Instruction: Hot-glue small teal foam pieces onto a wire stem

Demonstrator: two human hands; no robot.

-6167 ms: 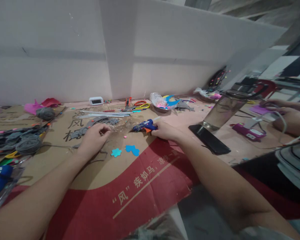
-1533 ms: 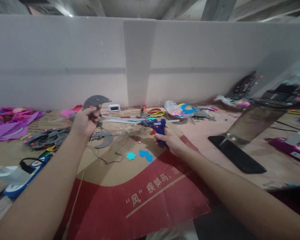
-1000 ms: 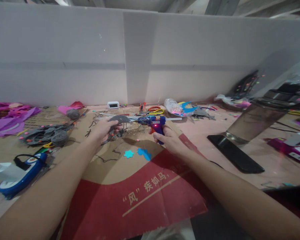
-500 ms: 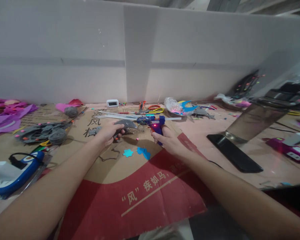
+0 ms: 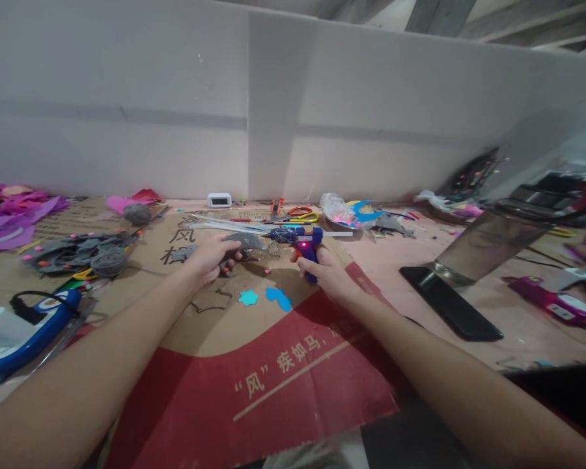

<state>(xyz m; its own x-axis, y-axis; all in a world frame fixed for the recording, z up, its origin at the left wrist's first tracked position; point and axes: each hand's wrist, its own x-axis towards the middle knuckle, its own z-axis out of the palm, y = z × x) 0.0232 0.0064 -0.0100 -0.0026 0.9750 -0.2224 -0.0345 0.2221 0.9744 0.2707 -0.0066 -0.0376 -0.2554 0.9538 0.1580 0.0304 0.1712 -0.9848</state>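
My left hand (image 5: pixel 209 256) is closed on a grey curved foam piece (image 5: pixel 247 241), held just above the cardboard sheet (image 5: pixel 190 326). My right hand (image 5: pixel 326 272) grips a blue glue gun (image 5: pixel 300 241) by its handle; a red light glows on it and its nozzle points left at the grey piece's tip. Two small blue foam cut-outs (image 5: pixel 264 297) lie on the cardboard just below both hands.
Scissors (image 5: pixel 300 213), a small white clock (image 5: pixel 219 200) and a bag of beads (image 5: pixel 339 210) lie by the white partition. Grey foam scraps (image 5: pixel 78 251) and purple foam (image 5: pixel 10 212) sit left, a blue object (image 5: pixel 24 329) nearer. A black phone (image 5: pixel 449 301) and steel cup (image 5: pixel 478 244) stand right.
My left hand picked up the grey foam piece, raised it, then brought it down to the glue gun's nozzle. My right hand lifted the gun upright from lying on the cardboard.
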